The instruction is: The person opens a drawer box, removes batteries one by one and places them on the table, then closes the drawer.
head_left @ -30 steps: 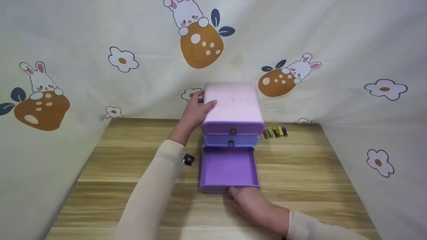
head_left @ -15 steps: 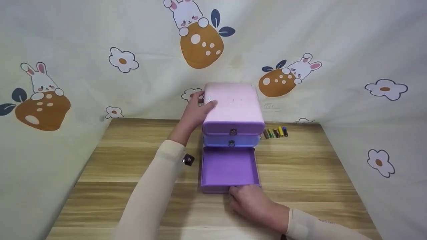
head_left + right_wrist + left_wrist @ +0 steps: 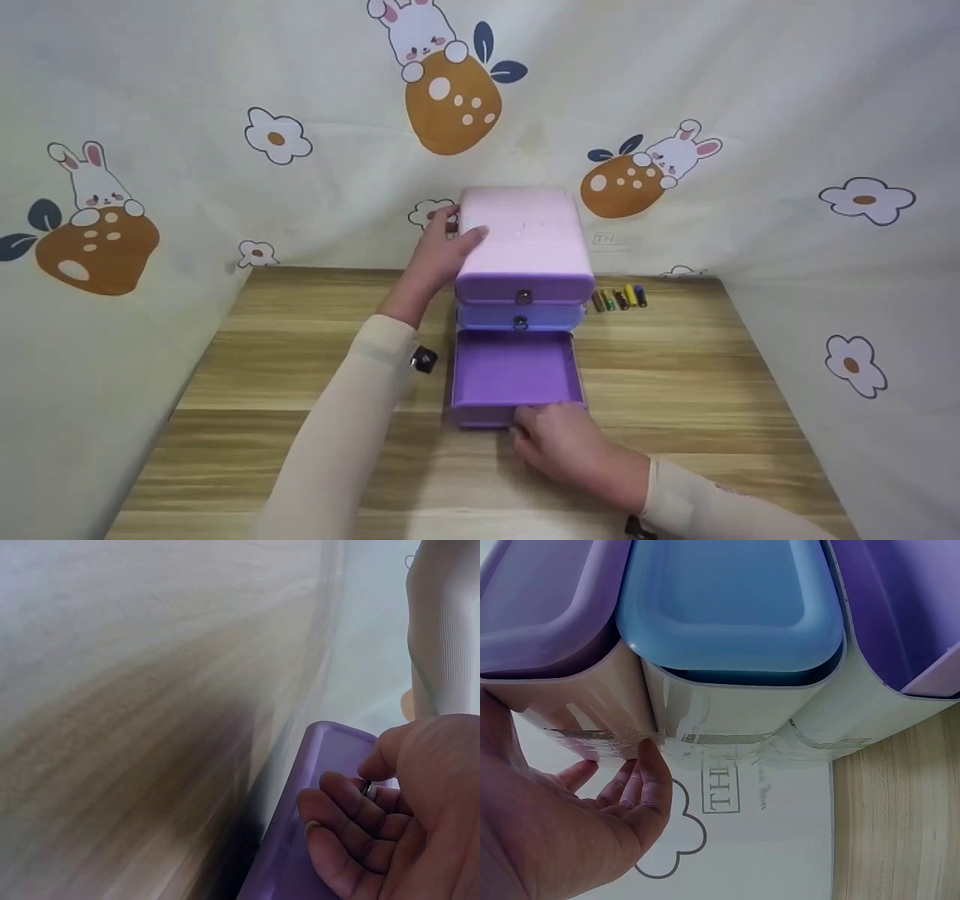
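Observation:
A small three-tier drawer cabinet [image 3: 521,232] with a pink top stands at the back middle of the table. Its purple top drawer [image 3: 487,290] and blue middle drawer [image 3: 735,607] are closed. The purple bottom drawer [image 3: 517,371] is pulled out, with nothing in it. My left hand [image 3: 442,251] holds the cabinet's upper left side, thumb on top and fingers along the side wall [image 3: 592,709]. With curled fingers, my right hand [image 3: 562,442] pinches the small ring handle [image 3: 367,787] on the bottom drawer's front; the handle is mostly hidden by the fingers.
Several batteries [image 3: 621,298] in different colours lie in a row on the wooden table [image 3: 675,390], right of the cabinet. A printed cloth [image 3: 337,202] with rabbits and flowers hangs close behind and on both sides.
The bottom drawer has slid slightly inward, toward the cabinet, and my right hand has moved along with it. My left hand keeps its place on the cabinet.

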A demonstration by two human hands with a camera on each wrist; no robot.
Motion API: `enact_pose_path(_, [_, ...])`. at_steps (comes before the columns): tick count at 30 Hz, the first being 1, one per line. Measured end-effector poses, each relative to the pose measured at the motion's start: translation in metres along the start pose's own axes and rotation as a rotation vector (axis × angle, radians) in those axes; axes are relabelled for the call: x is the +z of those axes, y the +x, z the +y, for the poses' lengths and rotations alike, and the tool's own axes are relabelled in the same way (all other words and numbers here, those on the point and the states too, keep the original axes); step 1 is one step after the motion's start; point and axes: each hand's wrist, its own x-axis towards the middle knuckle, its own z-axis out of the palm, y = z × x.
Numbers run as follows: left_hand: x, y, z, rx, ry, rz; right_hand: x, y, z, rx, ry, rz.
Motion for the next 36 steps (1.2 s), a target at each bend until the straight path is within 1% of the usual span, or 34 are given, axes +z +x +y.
enact_pose_path(8, [0.001,0.001,0.0,-0.013,0.001,0.01,0.001,0.008,0.008,-0.016,-0.007,0.002])
enact_pose_path(12, [0.001,0.0,0.001,-0.007,-0.003,0.011,0.004,0.013,0.013,-0.006,-0.001,-0.01])
enact_pose_path(16, [0.0,0.001,-0.001,0.021,-0.023,0.009,0.007,0.019,0.019,0.012,0.003,-0.009])
enact_pose_path(20, [0.0,0.001,-0.003,0.041,-0.021,0.011,0.012,0.024,0.025,0.033,-0.01,0.007])
enact_pose_path(24, [0.0,0.0,-0.003,0.041,-0.012,0.017,0.015,0.031,0.03,0.038,-0.023,0.021])
enact_pose_path(31, [0.001,0.0,0.0,0.017,-0.006,0.013,0.019,0.041,0.038,0.059,-0.04,0.035])
enact_pose_path(36, [0.001,0.001,0.0,0.027,0.003,0.022,0.022,0.047,0.045,0.057,-0.044,0.058])
